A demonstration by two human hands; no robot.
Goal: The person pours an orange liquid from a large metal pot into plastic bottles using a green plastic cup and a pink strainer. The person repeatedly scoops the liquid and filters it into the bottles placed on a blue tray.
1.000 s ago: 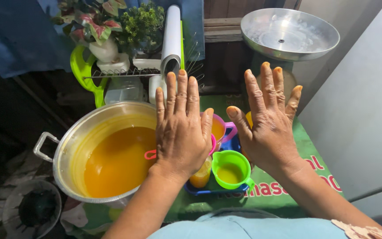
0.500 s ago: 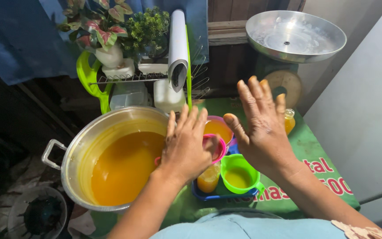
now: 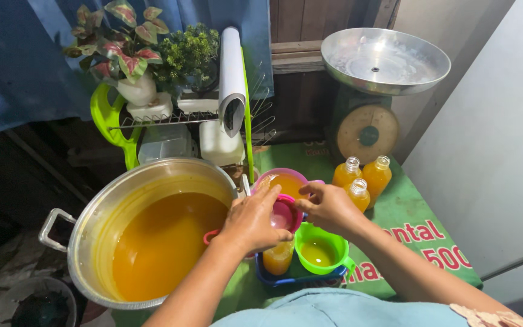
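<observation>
A: Take the big pot (image 3: 146, 236) as the marker. What are the hands doing?

B: Both are just right of its rim. The left hand (image 3: 252, 221) is curled over a pink funnel (image 3: 286, 215), fingers bent around its near edge, so it has a grip on it. The right hand (image 3: 328, 206) comes in from the other side with thumb and fingers pinched at the funnel's far rim. Whether it really grips or only touches, I can't tell.

A: And the funnel itself?

B: It sits on a bottle (image 3: 278, 257) of orange liquid, right of the pot and close to it. The bottle stands in a blue tray (image 3: 298, 280).

A: Anything else in that tray?

B: A green cup (image 3: 321, 248) with a little yellow liquid in it, on the side away from the pot, under the right wrist. Behind the funnel, further from the viewer, stands a purple cup (image 3: 286, 180) of orange liquid.

A: The pot?

B: Metal, with handles, well filled with the same orange liquid.

A: What lies beyond?

B: Further right of the pot, past the hands, three open filled bottles (image 3: 361, 178) stand together on a green cloth (image 3: 413, 212). Behind them is a scale (image 3: 370, 97) with a wide metal pan. Behind the pot, a wire rack (image 3: 177, 118) holds a plant (image 3: 125, 51) in a white vase and a white roll (image 3: 232, 79).
</observation>
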